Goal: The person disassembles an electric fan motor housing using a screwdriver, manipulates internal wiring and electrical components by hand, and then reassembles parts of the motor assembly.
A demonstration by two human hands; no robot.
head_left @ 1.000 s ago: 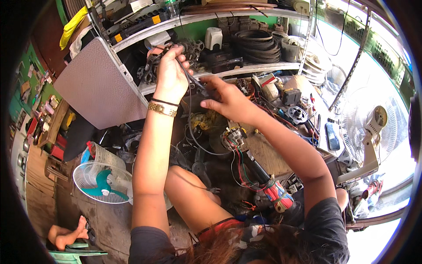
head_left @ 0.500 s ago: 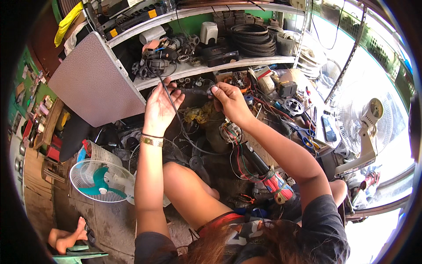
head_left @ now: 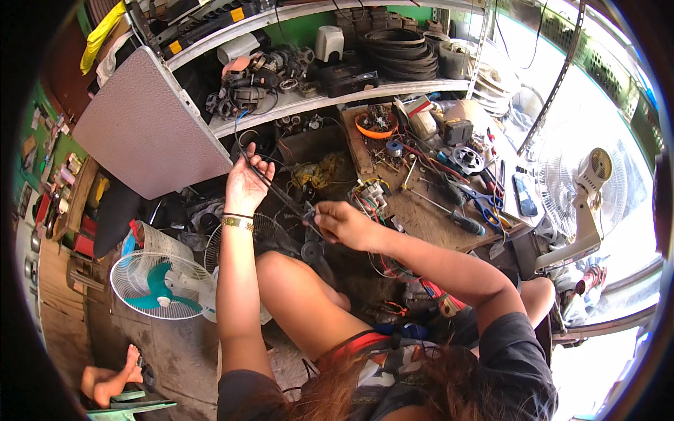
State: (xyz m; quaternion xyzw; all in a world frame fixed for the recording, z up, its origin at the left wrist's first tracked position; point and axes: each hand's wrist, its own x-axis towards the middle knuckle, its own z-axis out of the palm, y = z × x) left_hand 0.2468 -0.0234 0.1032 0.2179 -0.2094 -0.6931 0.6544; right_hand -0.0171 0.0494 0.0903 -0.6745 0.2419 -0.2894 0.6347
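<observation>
A black power cord (head_left: pixel 284 198) stretches between my two hands above my knees. The fingers of my left hand (head_left: pixel 247 184), palm up, are curled round the cord, and a loop of it rises past the fingertips. My right hand (head_left: pixel 345 223) pinches a dark piece at the cord's lower end; my fingers partly cover it, and I cannot make out its shape. Just beyond my right hand sits a fan motor (head_left: pixel 372 195) with bared windings and red and green wires. Part of its stand, wrapped in red and blue, shows under my right forearm.
The wooden workbench (head_left: pixel 432 217) on the right bears a screwdriver (head_left: pixel 467 223), blue-handled scissors (head_left: pixel 484 207), a phone (head_left: pixel 524 194) and an orange bowl (head_left: pixel 377 122) of small parts. A teal-bladed fan (head_left: pixel 160 288) lies left. Belts (head_left: pixel 399 55) fill the shelf. A person's bare foot (head_left: pixel 132 361) shows lower left.
My right hand has come down and left, closer to my left hand. My left fingers have closed round the cord. More of the workbench shows now.
</observation>
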